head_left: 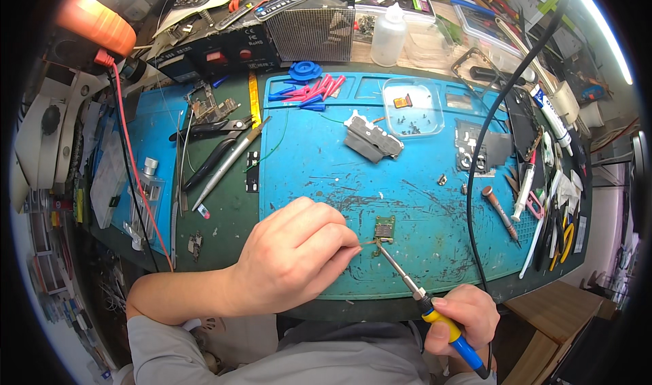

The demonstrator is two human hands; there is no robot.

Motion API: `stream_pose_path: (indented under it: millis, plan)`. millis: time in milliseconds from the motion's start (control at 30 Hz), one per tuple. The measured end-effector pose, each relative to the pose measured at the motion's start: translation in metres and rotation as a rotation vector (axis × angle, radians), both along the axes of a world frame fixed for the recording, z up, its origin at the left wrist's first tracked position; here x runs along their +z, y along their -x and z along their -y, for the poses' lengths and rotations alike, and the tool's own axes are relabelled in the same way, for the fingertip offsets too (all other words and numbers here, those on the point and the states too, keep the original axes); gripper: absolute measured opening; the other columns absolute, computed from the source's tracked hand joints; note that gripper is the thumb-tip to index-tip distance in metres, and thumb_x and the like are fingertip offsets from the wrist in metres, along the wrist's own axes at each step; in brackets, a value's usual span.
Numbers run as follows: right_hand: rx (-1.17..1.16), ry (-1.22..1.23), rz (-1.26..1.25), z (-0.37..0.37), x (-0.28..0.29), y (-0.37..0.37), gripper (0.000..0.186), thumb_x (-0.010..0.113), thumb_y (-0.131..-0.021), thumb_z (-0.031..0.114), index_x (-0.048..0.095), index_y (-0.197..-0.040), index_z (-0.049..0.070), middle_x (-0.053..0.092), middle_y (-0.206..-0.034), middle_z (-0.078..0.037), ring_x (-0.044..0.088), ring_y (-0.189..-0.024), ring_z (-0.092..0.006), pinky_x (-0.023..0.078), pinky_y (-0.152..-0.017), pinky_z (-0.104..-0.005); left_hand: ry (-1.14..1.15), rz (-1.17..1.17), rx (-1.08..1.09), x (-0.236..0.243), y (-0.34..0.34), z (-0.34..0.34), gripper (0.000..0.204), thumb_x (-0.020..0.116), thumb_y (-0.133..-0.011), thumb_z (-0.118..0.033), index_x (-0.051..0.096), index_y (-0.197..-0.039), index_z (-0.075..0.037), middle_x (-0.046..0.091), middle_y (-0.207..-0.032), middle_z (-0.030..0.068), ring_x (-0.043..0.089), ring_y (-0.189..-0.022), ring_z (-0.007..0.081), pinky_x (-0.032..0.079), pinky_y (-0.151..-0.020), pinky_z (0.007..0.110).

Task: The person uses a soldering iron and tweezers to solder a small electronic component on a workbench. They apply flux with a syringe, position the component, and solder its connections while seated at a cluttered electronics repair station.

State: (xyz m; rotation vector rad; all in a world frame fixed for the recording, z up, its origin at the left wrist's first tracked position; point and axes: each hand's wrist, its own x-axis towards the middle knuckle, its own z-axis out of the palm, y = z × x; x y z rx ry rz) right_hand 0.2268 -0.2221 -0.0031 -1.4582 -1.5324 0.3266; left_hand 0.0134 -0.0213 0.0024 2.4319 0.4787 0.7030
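One small, squarish green circuit board [384, 229] on one scuffed blue work mat [319, 174]. Left hand [295, 252]: fingertips pinched on one thin coppery strand [367, 243], perhaps braid. Right hand [472, 315]: fingers wrapped round one soldering iron [412, 284], slender metal tip at board's near edge.

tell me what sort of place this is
Most likely an electronics repair bench: a soldering iron has its tip by a small green circuit board, and a clear tray of tiny parts sits on the scuffed blue mat.
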Motion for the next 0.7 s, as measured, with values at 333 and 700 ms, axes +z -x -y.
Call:
stream_pose_path:
  millis: [333,700]
  plan:
    - [0.039,-0.011,0.060,-0.0026,0.0009,0.0005,0.024,0.080,-0.086,0.014,0.074,-0.108,0.006,0.069,-0.078,-0.002,0.064,-0.056,-0.0165,0.051,-0.050,-0.0285,-0.005,0.003,0.006,-0.0009,0.0000,0.0003,0.025,0.087,-0.073,0.003,0.071,-0.090,-0.005,0.065,-0.086,0.0060,0.061,-0.073,0.0230,0.048,-0.061,0.035]
    - [0.064,0.003,0.059,-0.0044,0.0037,-0.0009,0.024,0.080,-0.087,0.015,0.075,-0.108,0.006,0.068,-0.077,-0.001,0.063,-0.056,-0.0155,0.049,-0.049,-0.0283,-0.004,0.004,0.015,-0.0004,-0.0003,0.0004,0.026,0.087,-0.072,0.005,0.071,-0.091,-0.005,0.065,-0.086,0.0057,0.061,-0.072,0.0224,0.046,-0.062,0.035]
